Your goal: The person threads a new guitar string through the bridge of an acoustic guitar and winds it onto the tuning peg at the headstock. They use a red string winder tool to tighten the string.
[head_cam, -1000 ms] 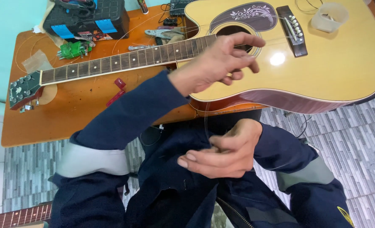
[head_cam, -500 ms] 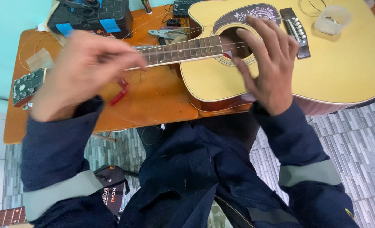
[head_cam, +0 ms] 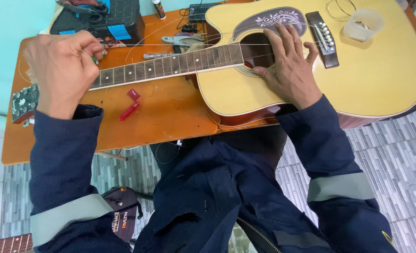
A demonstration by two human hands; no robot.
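Note:
A yellow acoustic guitar point(head_cam: 381, 79) lies flat on an orange wooden table point(head_cam: 170, 124), its neck point(head_cam: 170, 65) pointing left to the headstock point(head_cam: 24, 100). My left hand point(head_cam: 62, 70) hovers over the neck near the headstock, with finger and thumb pinched on a thin guitar string point(head_cam: 161, 45). The string runs taut to the right above the fretboard. My right hand point(head_cam: 290, 70) lies flat on the guitar top, fingers spread over the sound hole's edge beside the bridge point(head_cam: 322, 33), holding nothing.
A red string winder point(head_cam: 128, 110) lies on the table below the neck. Pliers point(head_cam: 180, 41) and a black tool case point(head_cam: 105, 18) sit behind it. A clear plastic cup point(head_cam: 363, 24) stands on the guitar body. A dark bag point(head_cam: 121, 211) sits on the tiled floor.
My left hand left the sound hole and moved left along the neck, drawing the string out. My right hand rose from my lap and settled on the guitar top.

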